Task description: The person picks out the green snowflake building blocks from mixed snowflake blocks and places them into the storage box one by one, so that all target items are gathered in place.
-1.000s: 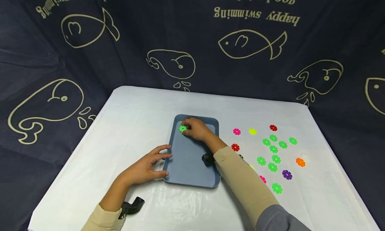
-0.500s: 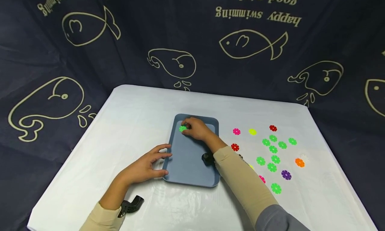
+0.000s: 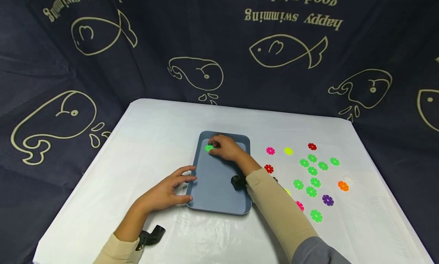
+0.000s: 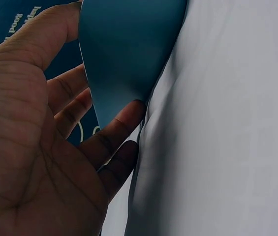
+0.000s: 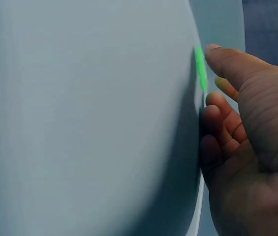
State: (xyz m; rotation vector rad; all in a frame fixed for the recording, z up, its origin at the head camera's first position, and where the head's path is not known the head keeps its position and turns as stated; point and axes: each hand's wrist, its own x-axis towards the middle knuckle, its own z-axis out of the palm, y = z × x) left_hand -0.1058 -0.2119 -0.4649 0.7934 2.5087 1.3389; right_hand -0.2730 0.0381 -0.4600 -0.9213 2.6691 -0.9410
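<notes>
A grey-blue tray [image 3: 219, 197] lies on the white table. My right hand [image 3: 225, 147] reaches over its far left part, and its thumb and fingertips pinch the edge of a green notched plastic building disc [image 3: 209, 147]. In the right wrist view this green disc [image 5: 200, 69] shows nearly edge-on, close over the tray floor [image 5: 89, 98], between thumb and fingertips. My left hand [image 3: 168, 191] is at the tray's left side, fingers spread and fairly straight. The left wrist view has its fingertips [image 4: 131, 112] on the tray wall [image 4: 129, 44], with the thumb at the rim.
To the tray's right lie several loose discs, among them green ones [image 3: 311, 191], a purple one [image 3: 327, 200], an orange one [image 3: 343, 186] and a pink one [image 3: 270, 151]. My right sleeve [image 3: 277, 203] covers part of them. A dark printed cloth [image 3: 219, 35] hangs behind the table.
Both hands, the tray and the discs keep their places; only a slight shift of the whole head view shows.
</notes>
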